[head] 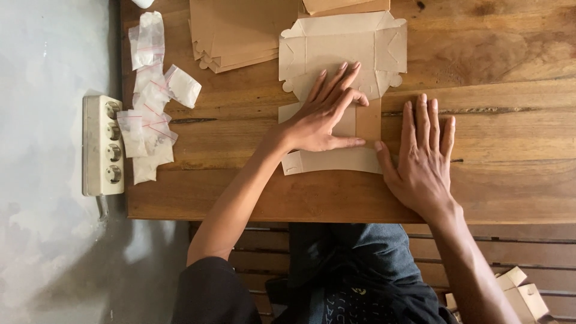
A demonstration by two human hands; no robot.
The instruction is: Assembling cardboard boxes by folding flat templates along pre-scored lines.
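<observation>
Pressing flat, the left hand [324, 117] pins a carton blank [342, 66] mid-frame (nothing gripped); the right hand [423, 159] lies open, thumb touching its edge

cardboard blank [342, 48] partly under left hand [321, 117], brown stack [240, 30] cut off at top edge

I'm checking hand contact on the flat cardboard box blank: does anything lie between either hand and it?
Nothing visible does. The left hand lies flat right on the cardboard box blank, and the right hand rests on the wooden table with its thumb at the blank's right edge.
</observation>
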